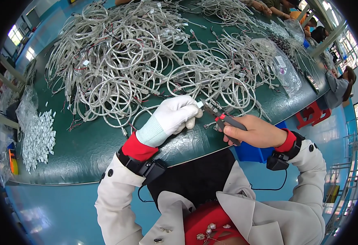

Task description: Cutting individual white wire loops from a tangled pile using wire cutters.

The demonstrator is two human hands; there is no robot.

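Observation:
My left hand [174, 117], in a white glove with a pale green cuff, is closed over the near edge of the green table. Its fingertips pinch a small white piece [199, 104]; whether a cable runs from it inside the glove is hidden. Bare and wrapped round grey-handled pliers with red accents [233, 121] is my right hand [257, 130]. The plier jaws point up and left, right beside the white piece; I cannot tell if they touch it. Just beyond both hands lies a tangled heap of clear-sheathed silvery cables [117, 69] with connectors and thin red and black wires.
Many small white pieces [39, 141] are piled at the table's left end, near clear plastic bags [27, 106]. Another plastic bag [287, 69] lies at right. A blue bin [254, 153] sits below the table edge, with a red stool [312, 115] farther right. Other people work at the far side.

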